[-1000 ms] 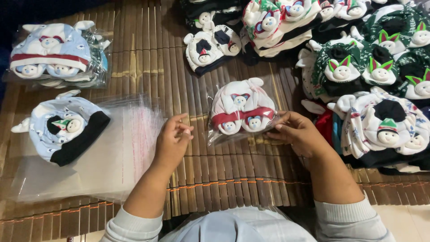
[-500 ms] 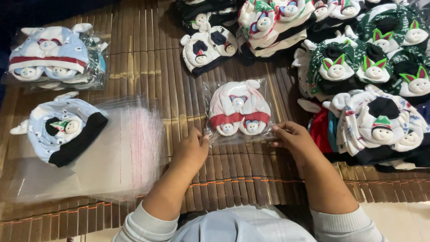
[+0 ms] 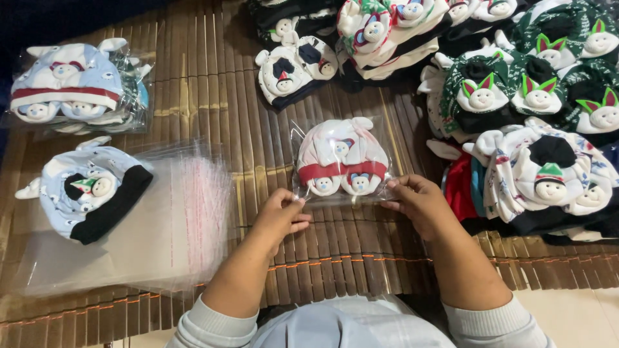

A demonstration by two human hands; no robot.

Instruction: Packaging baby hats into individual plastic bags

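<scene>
Both hands lower now, left hand (image 3: 282, 214) and right hand (image 3: 416, 203) pinching bagged hat set (image 3: 340, 161) corners.

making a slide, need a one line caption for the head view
Two hands, left hand and right hand, pinch the near edge of a clear bag holding a baby hat set on a bamboo mat.

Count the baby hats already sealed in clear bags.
2 visible: one bagged hat at mat centre, held between left hand and right hand; one bagged stack top left, which may hide more beneath.
</scene>
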